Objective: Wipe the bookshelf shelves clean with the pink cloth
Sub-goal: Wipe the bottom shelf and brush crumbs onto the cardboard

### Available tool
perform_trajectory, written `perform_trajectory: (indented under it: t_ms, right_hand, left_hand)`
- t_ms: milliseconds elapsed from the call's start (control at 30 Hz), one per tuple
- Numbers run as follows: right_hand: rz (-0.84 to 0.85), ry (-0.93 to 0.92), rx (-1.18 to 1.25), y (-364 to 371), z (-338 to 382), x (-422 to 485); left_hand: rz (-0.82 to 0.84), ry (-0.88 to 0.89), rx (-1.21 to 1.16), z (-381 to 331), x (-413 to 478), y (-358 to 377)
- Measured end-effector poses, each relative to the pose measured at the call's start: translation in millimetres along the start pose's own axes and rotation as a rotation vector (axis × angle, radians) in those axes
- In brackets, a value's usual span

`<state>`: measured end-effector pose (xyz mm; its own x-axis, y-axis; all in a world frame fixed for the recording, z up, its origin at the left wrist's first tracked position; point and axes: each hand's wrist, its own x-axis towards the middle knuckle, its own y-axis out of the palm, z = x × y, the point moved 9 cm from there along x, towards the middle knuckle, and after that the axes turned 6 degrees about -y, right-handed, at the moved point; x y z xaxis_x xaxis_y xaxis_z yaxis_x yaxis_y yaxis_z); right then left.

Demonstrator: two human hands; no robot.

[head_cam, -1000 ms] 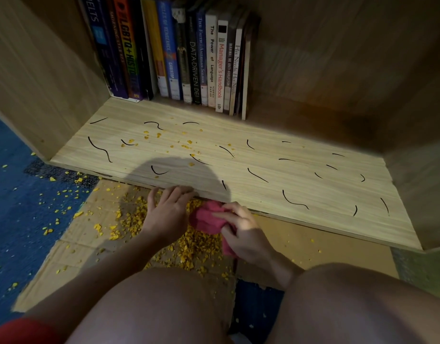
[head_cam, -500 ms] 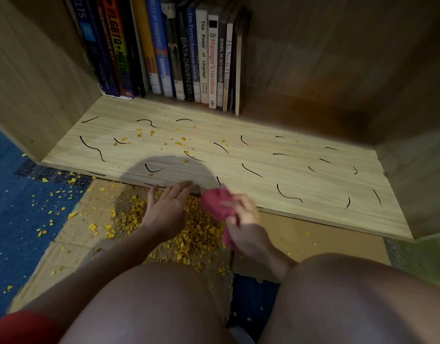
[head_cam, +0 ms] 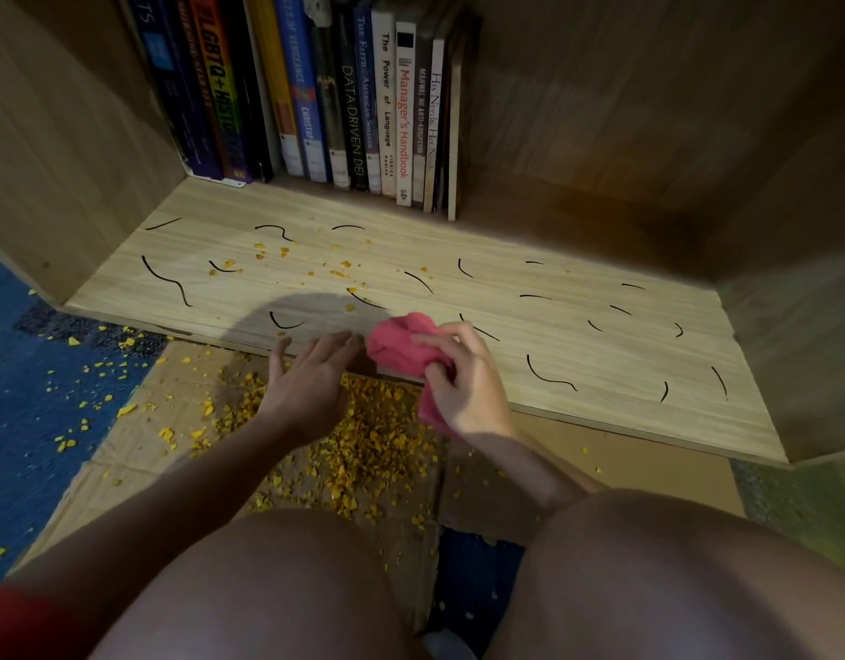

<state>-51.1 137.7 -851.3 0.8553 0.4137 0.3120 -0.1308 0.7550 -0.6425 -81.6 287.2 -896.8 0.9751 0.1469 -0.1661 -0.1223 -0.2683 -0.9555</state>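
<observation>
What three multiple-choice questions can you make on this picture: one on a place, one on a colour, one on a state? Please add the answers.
1. Where do the books stand on the shelf? A back left; B front right; C front middle.
2. What colour are the crumbs? A green; B yellow; C white.
3. What does the right hand hold? A nothing; B a book; C the pink cloth.
Answers: A, spines line the back left corner; B, yellow bits lie below the shelf edge; C, its fingers curl round the bunched cloth.
</observation>
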Motion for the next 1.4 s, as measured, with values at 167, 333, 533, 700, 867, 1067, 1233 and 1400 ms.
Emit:
perform_trajectory:
  t_ms: [167,333,533,700,867,1067,1233,1400]
  right_hand:
    - [0.044,0.038,-0.010,-3,-19,36]
    - [-0.044,0.140,-0.063,-19,-36,88]
    - [-0.055,0.315,-0.187,-15,-82,137]
    - [0.045,0.311,-0.264,24,-89,140]
    - [0.177,0.150,-0.234,66,-51,130]
    - [0.338,0.005,-0.098,100,-4,104]
    - [0.332,-0.058,-0.072,112,24,73]
    - [0.373,-0.024,-0.037,101,30,41]
  left_hand:
    - [0.036,-0.029,-0.015,-2,27,-10]
    - [0.141,-0.066,0.041,-7,42,-6]
    - [0.217,-0.043,0.068,3,32,-14]
    - [0.208,-0.093,0.065,24,53,-24]
    - [0.110,-0.233,-0.171,50,84,-33]
    - [-0.018,-0.202,-0.170,85,67,-32]
    - [-0.143,-0.146,-0.229,107,53,-45]
    - [-0.018,-0.102,-0.210,105,42,-41]
